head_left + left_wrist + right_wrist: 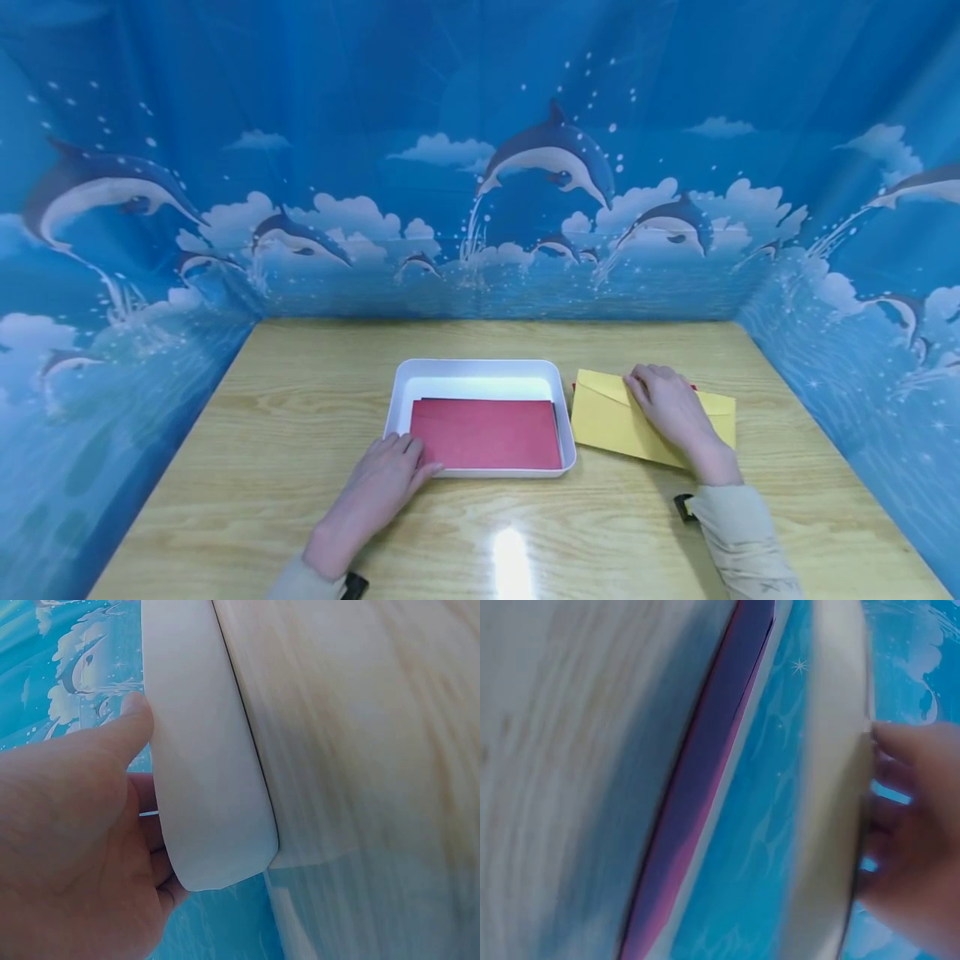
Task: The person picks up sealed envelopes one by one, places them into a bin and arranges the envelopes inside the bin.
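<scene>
A white tray (pixel 480 377) sits mid-table with a red envelope (pixel 483 433) inside, a dark edge showing beneath it. My left hand (pixel 386 475) holds the tray's near left corner; in the left wrist view its thumb lies at the rim of the tray (pixel 206 765) and its fingers bend around the corner. Right of the tray, my right hand (pixel 671 408) grips a yellow envelope (pixel 611 421) by its far edge. The right wrist view shows this envelope (pixel 829 795), blurred, raised over a red-purple flat item (pixel 705 780) on the table.
Red bits (pixel 694 387) peek out behind the yellow envelope. A wooden table (pixel 300 400) lies under everything, walled at the back and sides by a blue dolphin-print curtain (pixel 420 83). Dark bands (pixel 685 507) circle both wrists near the sleeves.
</scene>
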{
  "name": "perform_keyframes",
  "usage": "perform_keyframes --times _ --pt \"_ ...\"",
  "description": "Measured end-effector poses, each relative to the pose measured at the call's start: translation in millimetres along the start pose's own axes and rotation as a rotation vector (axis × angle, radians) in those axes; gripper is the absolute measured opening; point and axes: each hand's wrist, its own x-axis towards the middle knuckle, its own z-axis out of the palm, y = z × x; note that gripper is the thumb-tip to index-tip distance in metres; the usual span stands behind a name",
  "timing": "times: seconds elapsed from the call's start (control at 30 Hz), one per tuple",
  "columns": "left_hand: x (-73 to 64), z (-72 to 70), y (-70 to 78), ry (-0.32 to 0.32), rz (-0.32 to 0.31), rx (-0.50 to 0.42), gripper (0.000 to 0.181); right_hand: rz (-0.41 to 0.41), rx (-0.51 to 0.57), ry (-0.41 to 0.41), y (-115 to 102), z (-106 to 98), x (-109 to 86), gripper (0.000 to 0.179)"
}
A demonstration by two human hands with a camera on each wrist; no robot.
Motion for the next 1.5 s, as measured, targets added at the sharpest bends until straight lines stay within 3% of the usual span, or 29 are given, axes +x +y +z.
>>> perform_keyframes --times 0.3,0.53,0.8,1.13,1.5 --pt "0.0 -0.1 -0.7 0.006 0.001 0.009 0.032 -0.13 -0.162 0.35 -6.9 -4.9 3.5 0.023" --pt "0.2 -0.1 -0.7 -0.007 -0.008 0.0 0.032 -0.164 -0.155 0.475 -22.1 -13.7 7.0 0.029" --pt "0.2 0.3 -0.7 -0.003 -0.006 0.005 0.032 -0.168 -0.116 0.502 -56.4 -13.0 13.2 0.026" --pt "-0.4 -1.0 0.2 -0.035 -0.028 -0.002 0.032 -0.248 -0.034 0.459 -120.7 -0.3 35.6 0.01" --pt "-1.0 -0.2 -1.3 -0.035 -0.026 -0.033 0.033 -0.389 0.138 0.284 -181.9 15.0 47.1 0.024"
